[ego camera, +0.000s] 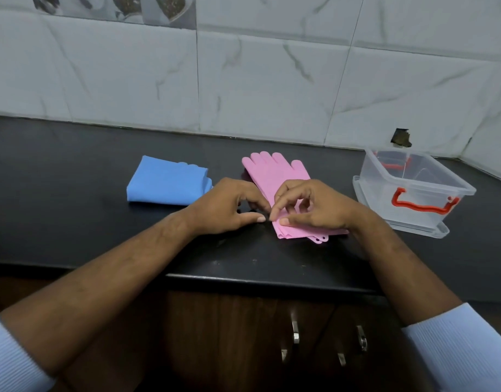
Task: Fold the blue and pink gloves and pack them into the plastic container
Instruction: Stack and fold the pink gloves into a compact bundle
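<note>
The blue gloves (167, 183) lie folded into a flat packet on the black counter, left of centre. The pink gloves (274, 174) lie stacked and flat in the middle, fingers pointing to the wall, cuffs toward me. My right hand (311, 206) rests on the pink cuffs and pinches their left edge between thumb and forefinger. My left hand (229, 206) sits just left of that edge, fingertips at the same spot; whether it grips the cloth is hidden. The clear plastic container (441, 176) with red handles stands open on the right, sitting on its lid.
The black counter (59, 222) ends in a front edge near my forearms, with wooden cabinet doors and metal handles (296, 332) below. A white marble-tiled wall (243, 80) backs the counter, with a dark chipped hole (401, 138) behind the container.
</note>
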